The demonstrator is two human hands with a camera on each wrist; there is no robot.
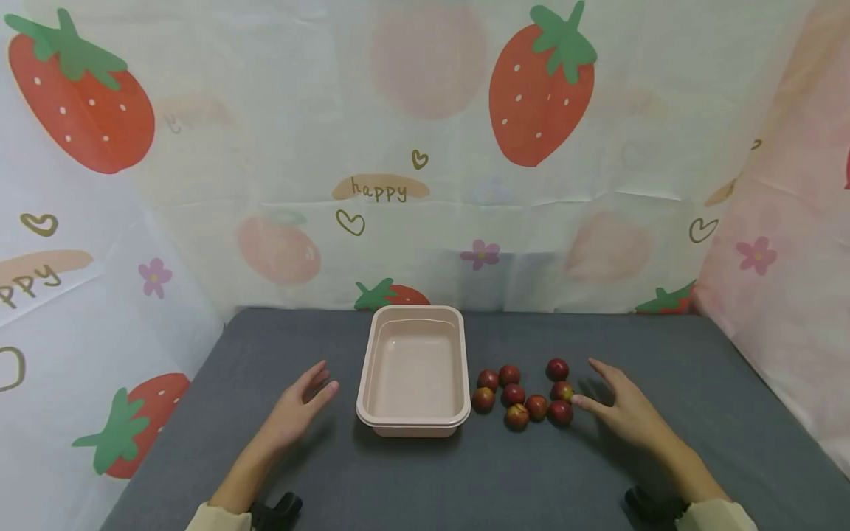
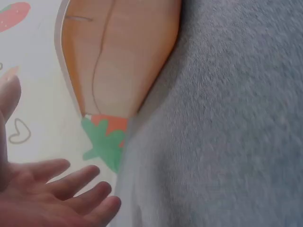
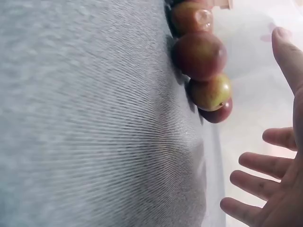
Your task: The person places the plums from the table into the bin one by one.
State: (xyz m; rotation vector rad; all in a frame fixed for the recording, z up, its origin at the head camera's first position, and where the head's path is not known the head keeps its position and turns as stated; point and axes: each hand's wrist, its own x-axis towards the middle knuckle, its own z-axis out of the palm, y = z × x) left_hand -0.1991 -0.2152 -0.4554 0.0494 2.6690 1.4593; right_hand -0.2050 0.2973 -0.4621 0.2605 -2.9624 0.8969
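A pale pink rectangular plastic container (image 1: 417, 361) stands in the middle of the table, with nothing inside it. To its right lies a loose cluster of several small red plums (image 1: 513, 394), some with yellowish patches. My right hand (image 1: 620, 405) hovers just right of the cluster, thumb near the closest fruits, fingers spread and holding nothing. In the right wrist view, a dark red plum (image 3: 199, 56) sits beside a yellower one (image 3: 210, 92). My left hand (image 1: 299, 409) is held left of the container, apart from it, palm facing inward with relaxed fingers (image 2: 78, 182).
A dark grey cloth (image 1: 531, 479) covers the table. Behind it and along both sides hang white curtains (image 1: 425, 243) printed with strawberries, hearts and flowers. Black straps (image 1: 279, 510) show at the wrists, next to cream sleeves (image 1: 219, 518).
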